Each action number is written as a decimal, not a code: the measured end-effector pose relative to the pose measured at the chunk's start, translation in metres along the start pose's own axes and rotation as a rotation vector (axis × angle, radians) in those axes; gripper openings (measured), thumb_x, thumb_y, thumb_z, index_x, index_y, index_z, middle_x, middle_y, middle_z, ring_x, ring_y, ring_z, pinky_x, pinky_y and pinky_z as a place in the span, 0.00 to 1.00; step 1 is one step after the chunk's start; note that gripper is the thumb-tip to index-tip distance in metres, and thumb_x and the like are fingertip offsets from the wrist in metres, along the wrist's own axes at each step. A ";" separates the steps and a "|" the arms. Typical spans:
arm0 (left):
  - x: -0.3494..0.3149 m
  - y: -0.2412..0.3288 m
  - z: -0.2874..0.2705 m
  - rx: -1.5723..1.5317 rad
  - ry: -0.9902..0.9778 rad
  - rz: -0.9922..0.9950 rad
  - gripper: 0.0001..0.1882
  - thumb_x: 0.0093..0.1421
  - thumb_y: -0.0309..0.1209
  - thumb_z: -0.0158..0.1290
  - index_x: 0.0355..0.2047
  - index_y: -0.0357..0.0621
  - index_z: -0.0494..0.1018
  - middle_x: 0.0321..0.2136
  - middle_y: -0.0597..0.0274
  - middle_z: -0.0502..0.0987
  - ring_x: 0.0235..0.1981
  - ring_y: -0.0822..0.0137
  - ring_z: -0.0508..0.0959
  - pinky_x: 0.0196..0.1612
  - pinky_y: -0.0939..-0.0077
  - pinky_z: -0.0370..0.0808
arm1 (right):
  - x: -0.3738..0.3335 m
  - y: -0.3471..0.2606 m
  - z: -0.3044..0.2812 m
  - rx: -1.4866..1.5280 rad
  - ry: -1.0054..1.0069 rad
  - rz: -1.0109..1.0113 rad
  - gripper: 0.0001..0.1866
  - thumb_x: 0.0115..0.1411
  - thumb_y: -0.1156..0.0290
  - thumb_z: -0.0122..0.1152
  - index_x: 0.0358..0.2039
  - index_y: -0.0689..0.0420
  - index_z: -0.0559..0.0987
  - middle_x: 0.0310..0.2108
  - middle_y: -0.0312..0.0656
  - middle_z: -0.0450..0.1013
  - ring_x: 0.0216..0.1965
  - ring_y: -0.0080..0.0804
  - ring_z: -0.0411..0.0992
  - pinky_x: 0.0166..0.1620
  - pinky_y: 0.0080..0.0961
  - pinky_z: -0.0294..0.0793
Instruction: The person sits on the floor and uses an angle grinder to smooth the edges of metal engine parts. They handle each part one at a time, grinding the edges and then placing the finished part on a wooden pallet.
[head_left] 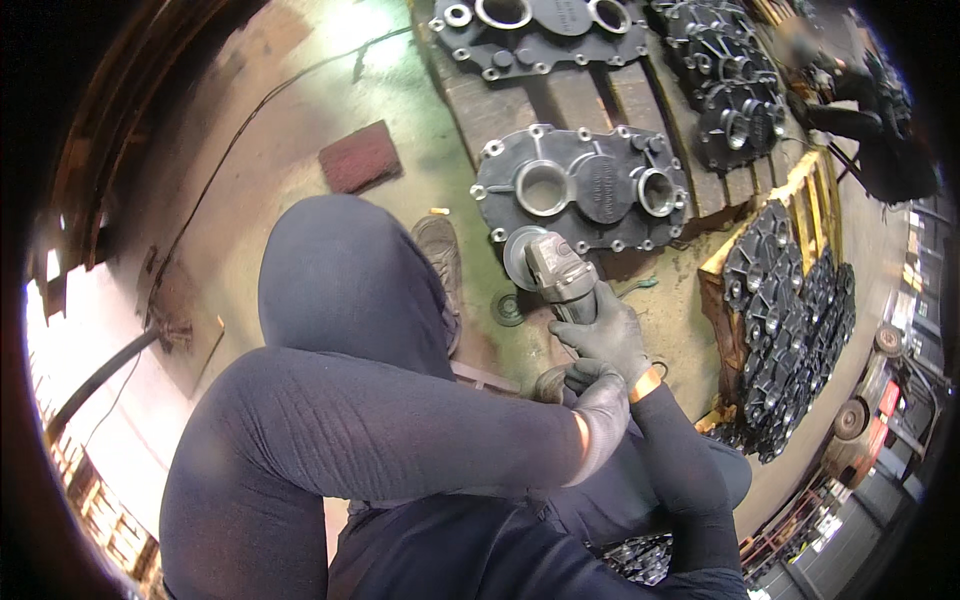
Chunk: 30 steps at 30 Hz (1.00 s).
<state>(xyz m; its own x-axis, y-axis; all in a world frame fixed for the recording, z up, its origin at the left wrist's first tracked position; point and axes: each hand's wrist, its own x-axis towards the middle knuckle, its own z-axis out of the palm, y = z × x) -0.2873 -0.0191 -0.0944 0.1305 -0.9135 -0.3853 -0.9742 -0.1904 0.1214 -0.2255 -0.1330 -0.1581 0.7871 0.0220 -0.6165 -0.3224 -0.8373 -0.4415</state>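
A gloved right hand [608,335], my own, is closed around the body of a grey angle grinder [562,270]. The grinder's round disc [521,258] sits at the lower left edge of a black cast housing cover [606,190]; whether they touch, I cannot tell. That cover has two large round bores and bolt holes along its rim, and it rests on a wooden pallet [515,105]. My gloved left hand [600,405] is curled shut beside my right wrist, just behind the grinder. What its fingers grip is hidden.
More black castings [545,35] lie on the pallet, with another stacked pallet of castings [775,320] at right. On the floor are a loose disc [508,308], a dark red mat [360,157] and a cable [235,135]. Another person [850,110] stands at upper right.
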 end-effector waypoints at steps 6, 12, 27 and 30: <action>-0.007 -0.017 -0.015 -0.021 -0.172 0.177 0.18 0.59 0.37 0.56 0.41 0.38 0.87 0.33 0.49 0.85 0.32 0.49 0.84 0.36 0.44 0.79 | -0.002 -0.019 0.005 0.001 -0.072 -0.016 0.38 0.48 0.57 0.82 0.59 0.58 0.79 0.48 0.56 0.83 0.49 0.55 0.84 0.53 0.46 0.81; -0.010 -0.017 -0.010 -0.062 -0.156 0.107 0.19 0.59 0.37 0.56 0.42 0.36 0.86 0.33 0.48 0.85 0.32 0.49 0.84 0.37 0.44 0.80 | 0.007 -0.023 0.019 -0.073 -0.168 0.024 0.39 0.50 0.49 0.78 0.58 0.59 0.78 0.47 0.58 0.83 0.51 0.57 0.82 0.55 0.48 0.80; -0.012 -0.015 -0.003 0.030 -0.139 -0.029 0.16 0.59 0.34 0.58 0.41 0.35 0.87 0.33 0.47 0.86 0.33 0.51 0.85 0.38 0.47 0.80 | 0.017 -0.031 0.024 -0.041 -0.077 -0.048 0.40 0.52 0.49 0.78 0.60 0.59 0.77 0.48 0.57 0.83 0.52 0.55 0.83 0.55 0.46 0.81; 0.009 0.023 0.022 0.103 0.008 -0.207 0.16 0.60 0.33 0.58 0.41 0.35 0.87 0.34 0.48 0.86 0.34 0.51 0.86 0.41 0.49 0.81 | 0.011 -0.028 0.024 -0.068 -0.103 -0.041 0.40 0.52 0.50 0.79 0.61 0.56 0.77 0.49 0.56 0.83 0.52 0.55 0.83 0.56 0.45 0.81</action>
<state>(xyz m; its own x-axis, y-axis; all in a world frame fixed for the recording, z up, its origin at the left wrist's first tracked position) -0.3128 -0.0235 -0.1149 0.3311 -0.8617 -0.3846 -0.9399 -0.3372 -0.0536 -0.2203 -0.0959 -0.1680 0.7396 0.1098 -0.6641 -0.2521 -0.8696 -0.4245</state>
